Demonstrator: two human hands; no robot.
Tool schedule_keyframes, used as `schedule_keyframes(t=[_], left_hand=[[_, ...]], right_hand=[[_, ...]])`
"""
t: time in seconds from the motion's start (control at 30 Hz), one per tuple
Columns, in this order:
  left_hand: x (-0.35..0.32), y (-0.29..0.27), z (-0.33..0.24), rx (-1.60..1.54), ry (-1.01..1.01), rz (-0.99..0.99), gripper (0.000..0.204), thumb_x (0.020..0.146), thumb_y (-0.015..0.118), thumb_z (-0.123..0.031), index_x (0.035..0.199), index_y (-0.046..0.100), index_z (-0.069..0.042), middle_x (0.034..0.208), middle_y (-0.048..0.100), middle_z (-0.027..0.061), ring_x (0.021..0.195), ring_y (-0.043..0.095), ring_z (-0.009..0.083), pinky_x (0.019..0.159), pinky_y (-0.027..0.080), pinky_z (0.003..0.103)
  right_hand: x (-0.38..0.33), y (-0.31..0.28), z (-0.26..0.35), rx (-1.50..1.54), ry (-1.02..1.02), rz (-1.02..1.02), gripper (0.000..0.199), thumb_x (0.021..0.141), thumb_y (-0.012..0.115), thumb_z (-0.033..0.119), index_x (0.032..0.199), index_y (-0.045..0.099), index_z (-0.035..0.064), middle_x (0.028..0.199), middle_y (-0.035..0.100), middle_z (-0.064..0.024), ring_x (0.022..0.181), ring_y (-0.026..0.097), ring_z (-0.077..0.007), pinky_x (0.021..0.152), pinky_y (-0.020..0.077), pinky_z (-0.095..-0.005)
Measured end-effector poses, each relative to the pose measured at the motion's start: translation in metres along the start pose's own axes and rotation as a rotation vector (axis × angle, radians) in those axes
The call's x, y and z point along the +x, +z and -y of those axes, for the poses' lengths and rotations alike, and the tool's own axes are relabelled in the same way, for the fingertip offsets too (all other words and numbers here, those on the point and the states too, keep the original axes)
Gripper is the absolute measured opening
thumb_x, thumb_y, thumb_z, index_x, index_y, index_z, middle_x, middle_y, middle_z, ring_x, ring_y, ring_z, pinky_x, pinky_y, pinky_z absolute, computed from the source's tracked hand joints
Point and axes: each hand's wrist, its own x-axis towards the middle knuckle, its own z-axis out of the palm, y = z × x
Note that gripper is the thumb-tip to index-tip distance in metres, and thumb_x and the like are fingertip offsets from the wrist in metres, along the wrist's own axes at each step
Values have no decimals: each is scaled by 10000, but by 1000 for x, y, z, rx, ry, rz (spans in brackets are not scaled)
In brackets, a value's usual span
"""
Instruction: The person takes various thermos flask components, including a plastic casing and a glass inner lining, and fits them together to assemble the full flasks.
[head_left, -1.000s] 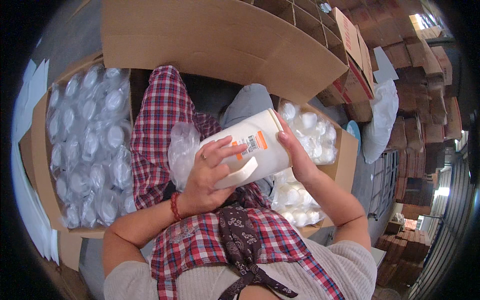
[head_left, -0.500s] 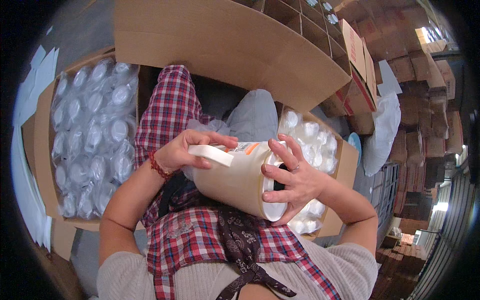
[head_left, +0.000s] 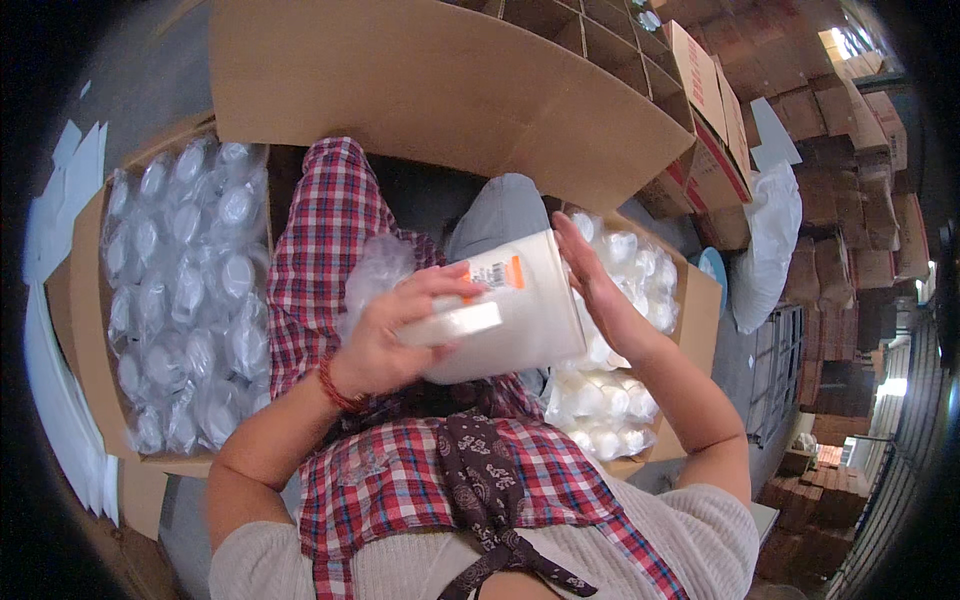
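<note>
One smooth white cylindrical vessel (head_left: 535, 335), with one handle (head_left: 458, 322) and one orange-and-white label (head_left: 497, 277), is tilted on its side above the lap, between two hands. The left hand (head_left: 388, 340), slightly blurred, is partly curled around its handle side; the right hand (head_left: 608, 292) is flattened, fingers extended, against the rim end. Crinkled translucent film (head_left: 378, 270) bunches at the opposite end. Two cardboard cartons, the left carton (head_left: 95, 320) and the right carton (head_left: 692, 330), contain film-wrapped, rounded pieces, too overlapped to count; a third carton (head_left: 450, 100) is partitioned into rectangular cells.
</note>
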Motion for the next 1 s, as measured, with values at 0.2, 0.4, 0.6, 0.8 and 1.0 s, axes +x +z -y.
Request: schedule_keyframes(t=[0.2, 0.4, 0.6, 0.8, 1.0], left_hand=[[1, -39, 11, -627, -250, 95, 111, 711, 705, -21, 810, 666, 9, 1222, 603, 176, 1316, 420, 337, 1113, 277, 468], [-3, -38, 19, -768, -239, 106, 185, 686, 726, 17, 636, 565, -59, 1181, 618, 178, 1305, 425, 361, 1111, 265, 514], [-23, -15, -24, -248, -144, 36, 259, 711, 730, 20, 625, 499, -56, 1231, 570, 120, 1312, 411, 337, 1101, 297, 477], [-15, 16, -27, 210, -22, 83, 185, 713, 752, -49, 710, 568, -70, 1256, 564, 125, 1277, 436, 337, 1093, 295, 472], [-5, -24, 10, -403, -180, 28, 115, 751, 732, -50, 843, 665, -31, 1294, 554, 152, 1250, 492, 274, 1062, 363, 408]], right_hand=[[-11, 7, 30, -842, -783, 354, 1054, 554, 730, 700, 1420, 373, 216, 1517, 226, -205, 1383, 122, -534, 1082, 122, -640], [-8, 13, 24, -886, -963, 441, 859, 616, 682, 684, 1362, 458, 321, 1494, 314, -163, 1366, 182, -543, 1081, 59, -654], [-8, 27, 15, -698, -785, 171, 847, 739, 575, 579, 1406, 395, 89, 1480, 213, -328, 1369, 212, -495, 1076, 141, -593], [10, 23, -16, -29, -99, -191, 850, 808, 545, 386, 1475, 188, -2, 1542, 177, -209, 1442, 130, -330, 1151, 124, -440], [-4, 3, 10, -578, -563, 177, 1080, 633, 716, 624, 1468, 267, 107, 1545, 123, -224, 1419, 103, -447, 1108, 146, -566]])
